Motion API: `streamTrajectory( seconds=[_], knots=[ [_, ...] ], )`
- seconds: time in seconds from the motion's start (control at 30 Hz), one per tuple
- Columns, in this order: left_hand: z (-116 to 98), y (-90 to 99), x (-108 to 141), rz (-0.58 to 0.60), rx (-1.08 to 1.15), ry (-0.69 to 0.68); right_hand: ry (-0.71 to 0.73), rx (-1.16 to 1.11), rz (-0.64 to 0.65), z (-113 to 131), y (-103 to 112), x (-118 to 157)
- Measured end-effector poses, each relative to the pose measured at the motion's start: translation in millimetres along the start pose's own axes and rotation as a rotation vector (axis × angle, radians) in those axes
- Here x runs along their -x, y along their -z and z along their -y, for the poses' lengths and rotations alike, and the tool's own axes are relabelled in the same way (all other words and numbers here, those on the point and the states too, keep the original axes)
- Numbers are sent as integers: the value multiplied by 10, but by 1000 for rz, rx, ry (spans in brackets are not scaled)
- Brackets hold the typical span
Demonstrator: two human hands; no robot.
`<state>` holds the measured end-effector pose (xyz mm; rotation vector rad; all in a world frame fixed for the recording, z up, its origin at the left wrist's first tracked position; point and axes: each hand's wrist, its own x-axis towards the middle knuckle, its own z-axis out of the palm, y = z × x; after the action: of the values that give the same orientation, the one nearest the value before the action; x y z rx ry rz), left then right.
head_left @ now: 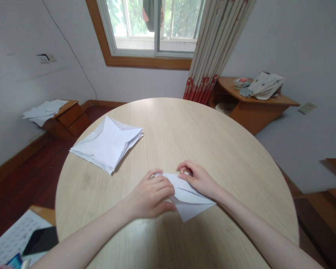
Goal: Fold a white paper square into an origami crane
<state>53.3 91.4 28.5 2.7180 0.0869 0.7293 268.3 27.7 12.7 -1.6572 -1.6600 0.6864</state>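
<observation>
A sheet of white paper (190,198), partly folded, lies on the round table in front of me, with a triangular corner pointing towards me. My left hand (154,194) covers its left end, fingers bent over the top and thumb along the near edge. At the far edge, my right hand (194,175) has thumb and index finger curled together on the paper, and its wrist rests by the right corner. The fingers hide part of the folds. Further left sits a stack of white folded papers (108,144), its edges uneven.
The round wooden table (212,134) fills the middle. At lower left are a dark phone (40,241) and a printed sheet (16,231). Small wooden stands hold papers (46,110) on the left and a cloth bag (266,86) on the right. A curtain (212,48) hangs beside the window.
</observation>
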Motion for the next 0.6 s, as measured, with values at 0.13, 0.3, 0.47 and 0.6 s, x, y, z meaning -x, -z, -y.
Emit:
streamTrajectory(
  seconds=[0.13, 0.3, 0.47, 0.6],
  knots=[
    [-8, -100, 13, -21, -31, -25, 56, 41, -30, 26, 34, 1],
    [-2, -102, 14, -45, -116, -53, 124, 23, 20, 226, 277, 122],
    [12, -65, 3, -11, -152, -17, 112, 97, 317, 382, 361, 244],
    [17, -66, -5, 18, -157, 27, 92, 226, 352, 375, 272, 248]
  ],
)
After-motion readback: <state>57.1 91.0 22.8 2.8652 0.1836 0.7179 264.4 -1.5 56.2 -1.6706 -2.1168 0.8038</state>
